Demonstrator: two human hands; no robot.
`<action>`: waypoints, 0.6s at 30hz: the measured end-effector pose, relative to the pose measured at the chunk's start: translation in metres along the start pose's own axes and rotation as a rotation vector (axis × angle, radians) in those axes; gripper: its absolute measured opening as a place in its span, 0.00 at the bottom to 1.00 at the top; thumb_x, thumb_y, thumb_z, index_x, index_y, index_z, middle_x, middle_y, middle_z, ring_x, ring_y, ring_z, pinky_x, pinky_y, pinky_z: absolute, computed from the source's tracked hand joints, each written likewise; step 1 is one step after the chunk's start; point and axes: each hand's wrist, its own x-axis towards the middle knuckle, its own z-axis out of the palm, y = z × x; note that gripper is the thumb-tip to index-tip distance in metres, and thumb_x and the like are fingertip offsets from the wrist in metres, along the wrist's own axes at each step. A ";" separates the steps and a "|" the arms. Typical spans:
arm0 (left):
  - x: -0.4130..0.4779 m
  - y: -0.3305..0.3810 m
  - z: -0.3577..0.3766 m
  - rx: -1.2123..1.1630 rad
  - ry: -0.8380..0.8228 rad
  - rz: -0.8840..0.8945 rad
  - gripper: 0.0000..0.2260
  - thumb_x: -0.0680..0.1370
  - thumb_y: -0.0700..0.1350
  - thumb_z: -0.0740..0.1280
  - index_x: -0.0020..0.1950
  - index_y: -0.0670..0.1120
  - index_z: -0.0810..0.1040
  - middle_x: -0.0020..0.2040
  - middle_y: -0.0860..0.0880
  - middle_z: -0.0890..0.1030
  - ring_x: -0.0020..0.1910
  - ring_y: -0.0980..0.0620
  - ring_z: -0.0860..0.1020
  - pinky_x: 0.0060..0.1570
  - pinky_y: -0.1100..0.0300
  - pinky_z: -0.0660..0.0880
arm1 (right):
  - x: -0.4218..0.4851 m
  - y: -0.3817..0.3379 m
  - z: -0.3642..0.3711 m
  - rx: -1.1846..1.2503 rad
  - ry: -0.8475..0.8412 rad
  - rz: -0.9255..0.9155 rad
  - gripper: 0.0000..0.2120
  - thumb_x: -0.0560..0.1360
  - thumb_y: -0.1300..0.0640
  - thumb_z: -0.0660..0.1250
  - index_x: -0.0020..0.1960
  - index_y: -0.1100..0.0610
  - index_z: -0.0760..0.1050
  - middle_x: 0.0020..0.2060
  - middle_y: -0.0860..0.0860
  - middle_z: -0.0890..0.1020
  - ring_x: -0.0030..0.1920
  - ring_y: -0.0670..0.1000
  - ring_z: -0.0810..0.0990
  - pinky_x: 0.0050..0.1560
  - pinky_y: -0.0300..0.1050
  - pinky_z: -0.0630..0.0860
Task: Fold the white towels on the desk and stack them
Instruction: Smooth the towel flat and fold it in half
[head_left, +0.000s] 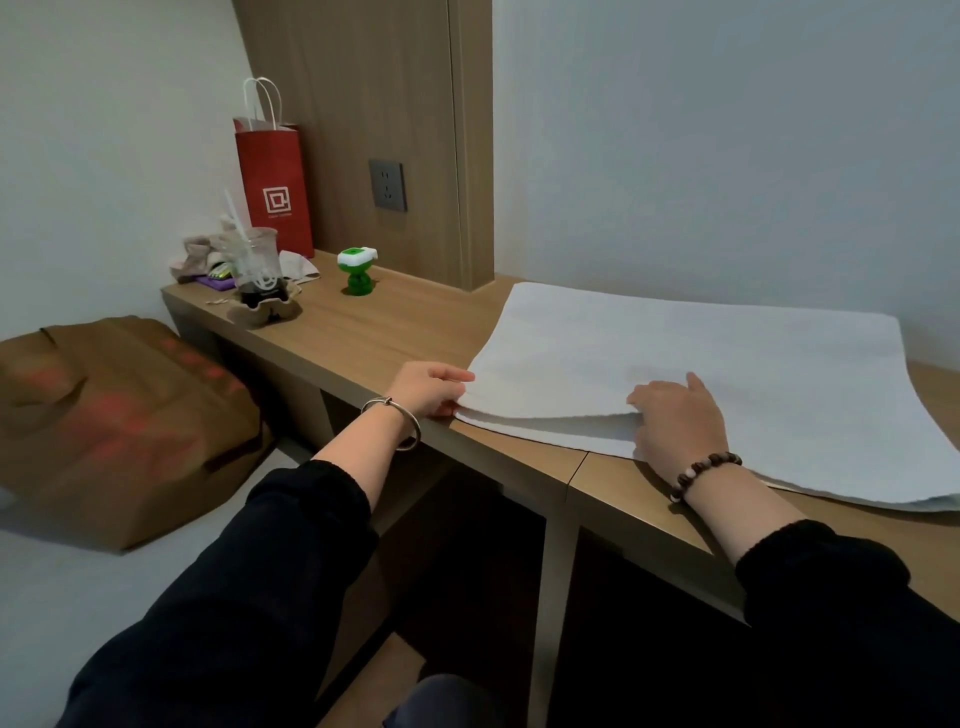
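Pinching the near left corner of the white towel (727, 353) between thumb and curled fingers of the left hand (431, 387). Resting the right hand (675, 415) on the near edge, knuckles up; cannot tell whether gripping or merely pressing. Spread in two layers across the wooden desk (363, 332), well right of a green toy (357, 270).

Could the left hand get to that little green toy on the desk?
Probably yes: only bare desk lies between the left hand and the green toy, though the hand now pinches the white towel by a corner.
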 end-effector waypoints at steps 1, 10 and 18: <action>0.000 0.000 -0.001 0.035 -0.003 0.014 0.10 0.75 0.33 0.65 0.52 0.44 0.82 0.35 0.48 0.77 0.27 0.58 0.73 0.28 0.71 0.71 | 0.000 0.000 -0.001 -0.017 -0.004 0.016 0.12 0.74 0.61 0.62 0.56 0.53 0.77 0.50 0.47 0.80 0.53 0.49 0.76 0.73 0.47 0.48; 0.000 0.003 0.002 0.251 0.020 0.089 0.06 0.72 0.37 0.72 0.45 0.47 0.83 0.40 0.48 0.82 0.35 0.55 0.77 0.28 0.72 0.73 | -0.002 -0.002 -0.007 -0.095 -0.113 0.071 0.06 0.74 0.57 0.64 0.50 0.54 0.75 0.39 0.47 0.78 0.43 0.50 0.76 0.51 0.42 0.71; 0.000 0.008 0.014 0.603 0.080 0.171 0.08 0.74 0.38 0.68 0.40 0.50 0.81 0.41 0.53 0.79 0.38 0.57 0.76 0.32 0.70 0.70 | -0.009 0.005 -0.002 0.238 0.043 -0.054 0.04 0.73 0.63 0.60 0.42 0.56 0.73 0.39 0.48 0.75 0.39 0.49 0.71 0.39 0.40 0.66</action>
